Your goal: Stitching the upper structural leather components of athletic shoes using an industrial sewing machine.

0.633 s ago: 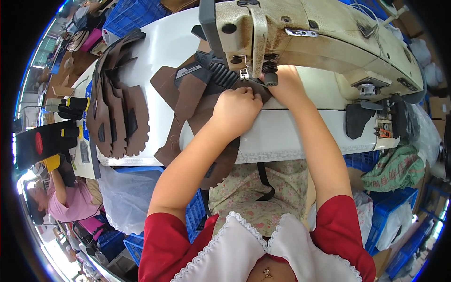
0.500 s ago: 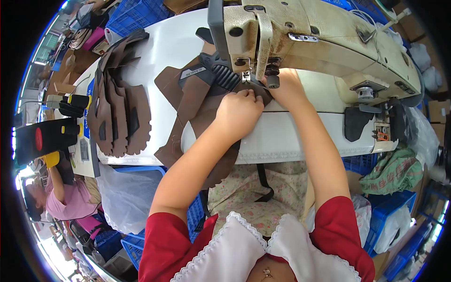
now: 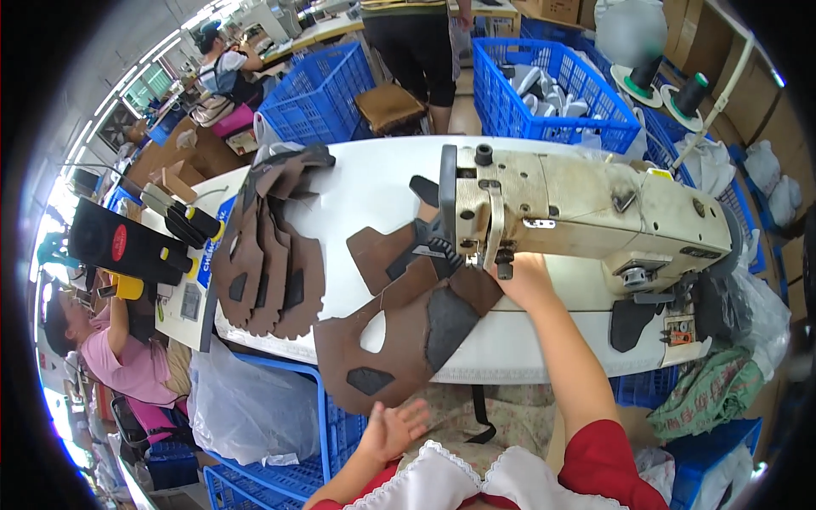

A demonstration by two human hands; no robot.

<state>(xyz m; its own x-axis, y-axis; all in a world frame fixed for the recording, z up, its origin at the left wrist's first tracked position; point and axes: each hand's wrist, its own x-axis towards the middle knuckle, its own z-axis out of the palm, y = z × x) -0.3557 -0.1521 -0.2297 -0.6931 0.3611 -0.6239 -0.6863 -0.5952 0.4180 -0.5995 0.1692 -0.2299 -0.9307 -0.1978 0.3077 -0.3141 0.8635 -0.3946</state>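
Observation:
A flat brown shoe-upper piece [image 3: 406, 313] with black patches lies across the front of the sewing table, its far part under the needle end of a cream sewing machine [image 3: 586, 204]. My right hand [image 3: 523, 279] is beside the needle area at the right edge of the piece. Its fingers are hidden behind the machine head. Just below the piece's near edge, off the table's front, my left hand [image 3: 393, 432] is open and holds nothing, its fingers spread.
A stack of similar brown pieces [image 3: 270, 263] lies at the left of the white table [image 3: 344, 200]. A loose black piece [image 3: 633, 325] sits at the right. Blue crates [image 3: 327, 93] stand beyond the table, and a clear plastic bag [image 3: 251, 404] hangs below. A person in pink [image 3: 123, 353] sits at left.
My left hand has left the piece beside the needle and dropped toward me, opening. The piece's near part now lies spread out. My right hand stays by the machine; the view has tilted up.

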